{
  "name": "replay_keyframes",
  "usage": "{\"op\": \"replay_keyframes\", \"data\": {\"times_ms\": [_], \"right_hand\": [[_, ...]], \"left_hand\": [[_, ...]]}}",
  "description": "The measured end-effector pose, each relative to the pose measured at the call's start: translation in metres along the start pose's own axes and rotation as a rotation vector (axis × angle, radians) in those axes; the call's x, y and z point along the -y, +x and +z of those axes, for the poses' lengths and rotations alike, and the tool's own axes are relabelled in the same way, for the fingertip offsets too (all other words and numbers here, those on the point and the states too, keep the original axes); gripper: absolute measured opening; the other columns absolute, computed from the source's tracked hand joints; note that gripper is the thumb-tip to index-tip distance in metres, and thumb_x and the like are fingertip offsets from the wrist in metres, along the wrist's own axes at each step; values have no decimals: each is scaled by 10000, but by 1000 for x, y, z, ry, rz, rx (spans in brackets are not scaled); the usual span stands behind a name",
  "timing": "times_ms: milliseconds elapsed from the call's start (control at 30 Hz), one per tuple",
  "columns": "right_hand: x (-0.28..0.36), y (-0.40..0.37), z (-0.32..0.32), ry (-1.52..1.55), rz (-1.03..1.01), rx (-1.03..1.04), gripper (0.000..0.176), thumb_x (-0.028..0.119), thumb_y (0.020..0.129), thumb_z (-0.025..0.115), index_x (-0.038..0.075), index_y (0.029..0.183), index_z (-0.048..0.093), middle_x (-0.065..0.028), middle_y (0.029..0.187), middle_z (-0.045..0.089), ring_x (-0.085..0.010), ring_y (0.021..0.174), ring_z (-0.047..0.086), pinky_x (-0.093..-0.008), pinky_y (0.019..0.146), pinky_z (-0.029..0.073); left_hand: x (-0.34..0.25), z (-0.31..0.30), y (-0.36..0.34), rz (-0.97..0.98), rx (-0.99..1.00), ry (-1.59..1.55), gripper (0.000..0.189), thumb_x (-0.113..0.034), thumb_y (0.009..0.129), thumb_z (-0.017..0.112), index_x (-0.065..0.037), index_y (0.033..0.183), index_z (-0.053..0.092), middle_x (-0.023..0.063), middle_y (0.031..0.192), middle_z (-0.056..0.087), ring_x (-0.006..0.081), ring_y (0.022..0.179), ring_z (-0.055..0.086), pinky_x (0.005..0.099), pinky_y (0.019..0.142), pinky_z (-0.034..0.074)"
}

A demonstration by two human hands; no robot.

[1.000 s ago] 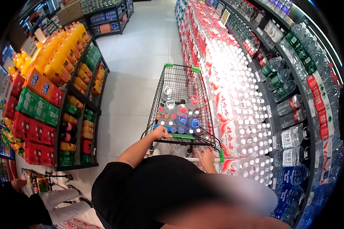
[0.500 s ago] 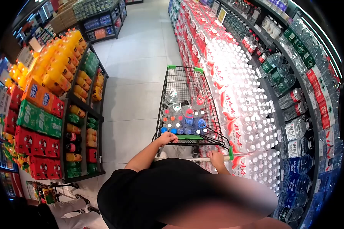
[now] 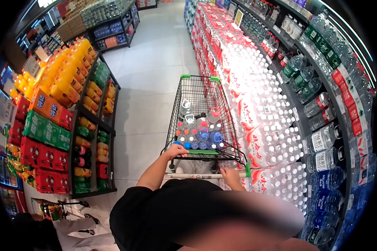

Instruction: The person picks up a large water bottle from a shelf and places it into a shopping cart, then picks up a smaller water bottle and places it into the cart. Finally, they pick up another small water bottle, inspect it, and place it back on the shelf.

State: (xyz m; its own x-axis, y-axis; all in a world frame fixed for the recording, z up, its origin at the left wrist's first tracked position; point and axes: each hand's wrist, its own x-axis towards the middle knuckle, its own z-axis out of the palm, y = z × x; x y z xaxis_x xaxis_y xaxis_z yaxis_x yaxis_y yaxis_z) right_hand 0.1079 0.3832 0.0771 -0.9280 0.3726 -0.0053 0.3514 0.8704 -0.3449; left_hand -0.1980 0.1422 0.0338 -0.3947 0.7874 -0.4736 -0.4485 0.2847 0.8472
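Note:
A wire shopping cart (image 3: 174, 119) with green corner pieces stands in front of me. Inside its rear part are several bottles (image 3: 197, 133) with red, white and blue caps, some with carrying loops. My left hand (image 3: 176, 151) is closed at the left end of the basket's near rim (image 3: 201, 157), beside the blue caps. Fingers of my right hand (image 3: 231, 176) wrap round the right part of the pale push handle (image 3: 197, 176), close to its green end piece (image 3: 247, 170).
Stacked shrink-wrapped water bottles (image 3: 264, 108) line the cart's right side, with a bottle shelf (image 3: 299, 119) behind. A drinks rack (image 3: 94, 140) stands left of the tiled aisle (image 3: 144, 83). At lower left are another person's legs (image 3: 77, 236) and another cart (image 3: 50, 209).
The cart and both hands sit slightly farther left in view. The left rack has shifted a little to the right. Both hands keep their places on the cart.

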Motion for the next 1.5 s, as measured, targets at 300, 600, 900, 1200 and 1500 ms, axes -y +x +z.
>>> {"op": "replay_keyframes", "data": {"times_ms": [300,600,900,1200,1500], "right_hand": [[-44,-23,-54,98,-17,-200,291,287,861,679,45,1021,653,-126,1061,627,-338,1085,535,-447,939,423],[-53,-40,-39,-99,-170,-265,196,291,854,657,98,842,691,-42,918,634,-243,1011,558,-472,995,362],[-52,-23,-28,-198,-77,-212,207,273,870,596,97,820,693,-51,854,631,-249,939,567,-478,997,368],[-57,20,-27,-165,-132,-276,213,280,860,593,111,751,663,-56,790,609,-252,893,568,-495,996,377],[-46,103,-31,-118,-166,-278,171,217,846,595,86,751,652,-67,751,586,-271,825,564,-501,971,390]], "left_hand": [[22,-12,9,-93,-75,21,196,-194,911,700,0,884,695,80,835,719,123,709,648,269,675,519],[33,-21,19,-102,-60,-105,260,-190,981,596,32,1103,653,91,993,721,132,832,669,259,759,531],[15,-19,14,-138,-150,17,227,-245,898,721,-22,871,686,45,796,686,97,670,605,226,622,477],[21,-48,48,-182,-128,-108,226,-190,968,627,23,1041,649,87,939,714,129,790,663,263,768,549],[-23,-89,92,-153,-225,-77,235,-182,957,633,22,1066,671,77,934,712,112,776,658,248,709,540]]}}
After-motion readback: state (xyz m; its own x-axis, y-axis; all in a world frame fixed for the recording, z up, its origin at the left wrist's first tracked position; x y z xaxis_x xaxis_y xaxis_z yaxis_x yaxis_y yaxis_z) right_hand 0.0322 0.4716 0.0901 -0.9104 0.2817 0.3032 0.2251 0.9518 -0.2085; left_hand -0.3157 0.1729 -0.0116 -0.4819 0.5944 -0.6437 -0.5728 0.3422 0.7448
